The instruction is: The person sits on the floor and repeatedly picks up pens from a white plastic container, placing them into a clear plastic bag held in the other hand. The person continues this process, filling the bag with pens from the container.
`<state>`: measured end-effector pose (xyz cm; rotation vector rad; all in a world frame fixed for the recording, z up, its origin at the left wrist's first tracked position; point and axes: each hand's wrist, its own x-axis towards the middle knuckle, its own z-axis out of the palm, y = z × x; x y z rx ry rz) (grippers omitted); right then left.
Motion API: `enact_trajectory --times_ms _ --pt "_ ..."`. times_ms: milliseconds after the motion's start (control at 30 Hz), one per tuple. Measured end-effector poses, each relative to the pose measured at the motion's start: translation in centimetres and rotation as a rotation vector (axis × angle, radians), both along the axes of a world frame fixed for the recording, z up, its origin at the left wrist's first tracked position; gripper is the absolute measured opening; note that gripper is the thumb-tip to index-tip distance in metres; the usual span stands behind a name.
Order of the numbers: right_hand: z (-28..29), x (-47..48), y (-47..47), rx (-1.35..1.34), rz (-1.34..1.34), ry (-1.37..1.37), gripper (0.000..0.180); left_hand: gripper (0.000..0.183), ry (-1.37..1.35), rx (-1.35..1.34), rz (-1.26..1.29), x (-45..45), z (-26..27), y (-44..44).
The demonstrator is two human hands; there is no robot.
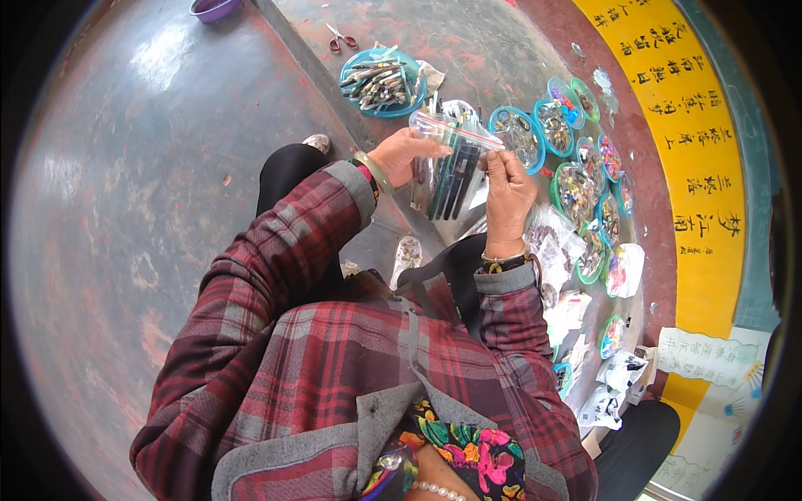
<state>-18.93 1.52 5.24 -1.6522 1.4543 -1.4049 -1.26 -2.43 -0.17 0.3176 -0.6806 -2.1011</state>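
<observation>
Between my hands hangs a clear zip-seal plastic bag with a red line along its top edge. Several long, slim, dark and green pens stand inside it. My left hand grips the bag's left side, thumb lying across the front. At the upper right corner, my right hand pinches the zip strip between thumb and fingertips. Just beyond the bag, partly hidden by it, more pens or sticks poke up. A blue plastic basket heaped with pens sits farther off on the floor.
Red-handled scissors and a purple basin lie on the concrete floor. Blue and green baskets of small parts crowd my right side, beside clear plastic bags and white packages. A yellow wall panel bears writing.
</observation>
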Motion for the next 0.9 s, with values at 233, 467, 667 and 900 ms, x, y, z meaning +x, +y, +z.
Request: enact_trajectory --times_ms 233,467,667,900 --pt "2.5 0.9 0.4 -0.346 -0.111 0.408 0.012 0.040 0.067 -0.045 -0.076 0.4 1.2 0.4" --pt "4.9 2.3 1.6 -0.194 -0.015 -0.194 0.015 0.049 0.218 -0.086 -0.145 0.8 2.4 1.7" --pt "4.7 1.9 1.8 -0.181 -0.075 -0.199 0.015 0.073 0.255 -0.114 -0.225 -0.4 3.9 2.9" --pt "2.7 -0.4 0.7 -0.062 -0.167 -0.106 0.014 0.051 0.088 -0.087 -0.165 -1.6 4.4 2.0"
